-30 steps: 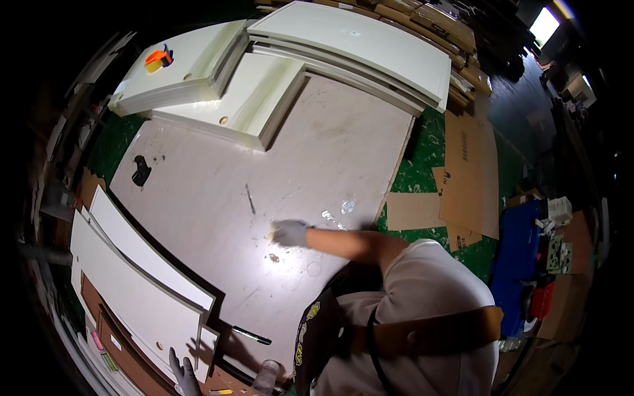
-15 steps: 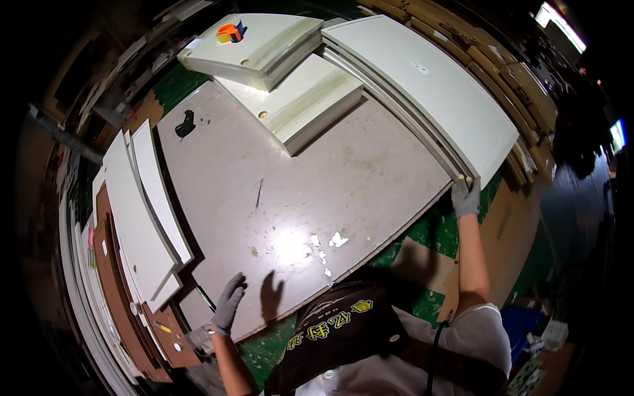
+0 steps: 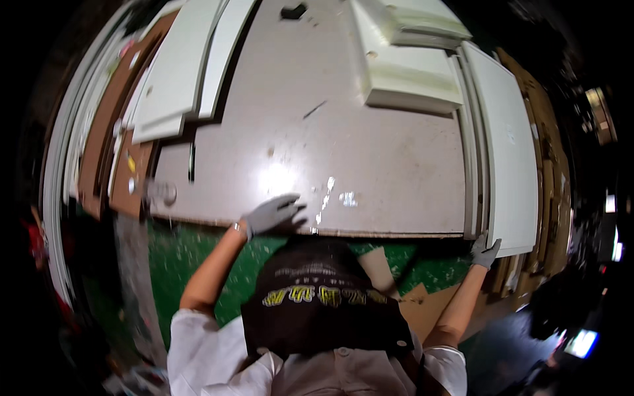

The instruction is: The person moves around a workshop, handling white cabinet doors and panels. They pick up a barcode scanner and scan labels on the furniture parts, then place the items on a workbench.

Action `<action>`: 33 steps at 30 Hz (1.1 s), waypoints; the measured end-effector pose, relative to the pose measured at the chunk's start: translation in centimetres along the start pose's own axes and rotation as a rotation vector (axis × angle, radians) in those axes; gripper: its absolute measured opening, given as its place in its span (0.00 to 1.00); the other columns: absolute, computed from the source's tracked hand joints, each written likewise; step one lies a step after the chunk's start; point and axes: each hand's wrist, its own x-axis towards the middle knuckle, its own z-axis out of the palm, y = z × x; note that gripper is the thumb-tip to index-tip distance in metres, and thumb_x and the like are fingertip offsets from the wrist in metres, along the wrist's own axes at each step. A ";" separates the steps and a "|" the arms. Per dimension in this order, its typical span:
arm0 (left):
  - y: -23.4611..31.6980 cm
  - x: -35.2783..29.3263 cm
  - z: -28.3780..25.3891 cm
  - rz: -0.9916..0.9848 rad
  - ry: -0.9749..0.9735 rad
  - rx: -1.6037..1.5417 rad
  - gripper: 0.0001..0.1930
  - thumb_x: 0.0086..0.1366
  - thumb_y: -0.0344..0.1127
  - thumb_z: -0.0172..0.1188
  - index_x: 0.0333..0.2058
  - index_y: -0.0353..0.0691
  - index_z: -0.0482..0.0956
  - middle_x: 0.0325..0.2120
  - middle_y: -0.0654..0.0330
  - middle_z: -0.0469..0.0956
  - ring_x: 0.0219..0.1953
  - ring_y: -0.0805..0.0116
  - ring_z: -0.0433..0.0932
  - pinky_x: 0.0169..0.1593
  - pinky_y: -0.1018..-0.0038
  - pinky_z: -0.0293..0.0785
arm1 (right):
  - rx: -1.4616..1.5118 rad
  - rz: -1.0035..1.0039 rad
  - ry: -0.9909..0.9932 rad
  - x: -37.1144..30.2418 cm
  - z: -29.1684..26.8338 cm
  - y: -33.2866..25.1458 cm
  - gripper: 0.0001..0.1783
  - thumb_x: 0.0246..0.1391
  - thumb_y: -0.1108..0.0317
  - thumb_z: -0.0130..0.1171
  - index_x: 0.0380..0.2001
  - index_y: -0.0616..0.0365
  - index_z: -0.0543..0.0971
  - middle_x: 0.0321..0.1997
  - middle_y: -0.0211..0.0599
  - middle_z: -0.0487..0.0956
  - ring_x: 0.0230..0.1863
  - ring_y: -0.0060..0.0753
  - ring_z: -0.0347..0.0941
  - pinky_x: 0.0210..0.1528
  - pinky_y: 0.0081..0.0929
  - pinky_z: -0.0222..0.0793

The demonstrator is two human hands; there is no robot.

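My left hand (image 3: 272,214), in a grey glove, hovers at or just over the table's near edge, fingers stretched out and holding nothing. My right hand (image 3: 485,253), gloved too, grips the near corner of a large white panel (image 3: 512,148) on the right. That panel lies on top of other pale boards (image 3: 470,152) along the table's right side. Between my hands spreads the grey-brown tabletop (image 3: 389,171), with scuffs and some white flakes on it.
Stacked cream boards (image 3: 413,72) rest at the far right of the tabletop. White panels (image 3: 178,63) and brown boards (image 3: 105,125) line the left. A small black tool (image 3: 293,12) lies far back, a clear tape roll (image 3: 165,193) near the left corner. Cardboard (image 3: 555,178) is stacked beyond the right panel.
The view has turned, so the table's near edge now runs level. My left hand has come in to the table's near edge, away from the left boards. My right hand stays at the white panel's corner.
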 end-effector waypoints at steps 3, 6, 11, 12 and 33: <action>-0.4 0.1 2.1 -0.047 -0.018 -0.299 0.26 0.65 0.43 0.51 0.55 0.28 0.62 0.52 0.51 0.67 0.54 0.67 0.66 0.56 0.74 0.63 | 0.056 0.091 -0.073 1.2 -0.3 -1.0 0.25 0.50 0.57 0.59 0.46 0.63 0.71 0.46 0.45 0.75 0.45 0.40 0.72 0.41 0.30 0.76; -1.3 0.3 4.3 -0.031 0.069 -0.125 0.26 0.65 0.42 0.51 0.56 0.30 0.61 0.50 0.53 0.69 0.51 0.70 0.68 0.53 0.76 0.65 | 0.042 0.111 -0.144 2.5 -1.3 -1.8 0.23 0.50 0.61 0.58 0.47 0.65 0.71 0.46 0.45 0.74 0.45 0.40 0.72 0.41 0.29 0.75; -1.9 4.3 10.5 -0.037 0.123 -0.076 0.28 0.64 0.45 0.53 0.56 0.32 0.63 0.48 0.56 0.71 0.47 0.70 0.71 0.51 0.76 0.68 | -0.069 0.189 -0.230 1.2 -1.5 -2.4 0.23 0.48 0.63 0.58 0.46 0.64 0.69 0.43 0.47 0.75 0.42 0.39 0.73 0.40 0.29 0.75; -1.1 5.5 12.5 -0.022 0.086 -0.076 0.28 0.64 0.47 0.52 0.56 0.32 0.62 0.50 0.55 0.70 0.49 0.69 0.70 0.52 0.75 0.66 | -0.062 0.179 -0.178 0.2 -1.0 -1.8 0.22 0.48 0.63 0.59 0.44 0.64 0.70 0.41 0.46 0.76 0.40 0.38 0.74 0.39 0.28 0.75; 13.9 7.5 31.6 -0.218 -0.032 -0.738 0.21 0.59 0.33 0.52 0.50 0.28 0.67 0.41 0.52 0.75 0.43 0.65 0.75 0.47 0.71 0.73 | -1.421 -1.016 -0.246 -10.5 -2.5 -10.8 0.13 0.53 0.64 0.54 0.37 0.64 0.74 0.33 0.40 0.78 0.32 0.35 0.74 0.37 0.29 0.71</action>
